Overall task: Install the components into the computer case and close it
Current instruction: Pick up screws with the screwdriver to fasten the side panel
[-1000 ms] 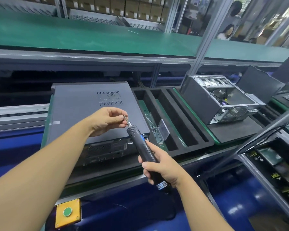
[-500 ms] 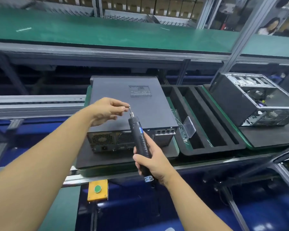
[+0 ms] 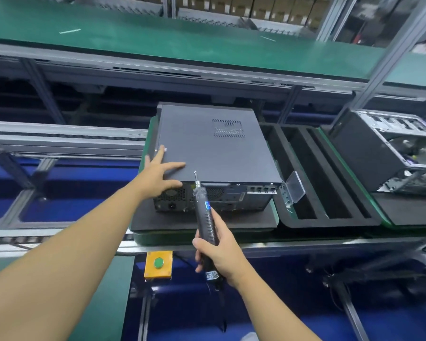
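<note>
Computer case (image 3: 214, 153) is lying closed on its foam pad | your left hand (image 3: 161, 172) is pressing it spread flat | your right hand (image 3: 218, 252) is gripping the screwdriver (image 3: 203, 210) | likely heavy, rigid, slick: brace at corners.

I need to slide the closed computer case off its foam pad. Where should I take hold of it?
Probably by the two long side walls, one hand from each side. The closed computer case lies flat and wide; its side panel on top is smooth, with no handle visible. The left hand already rests on its near left corner; the right hand holds the electric screwdriver.
</note>
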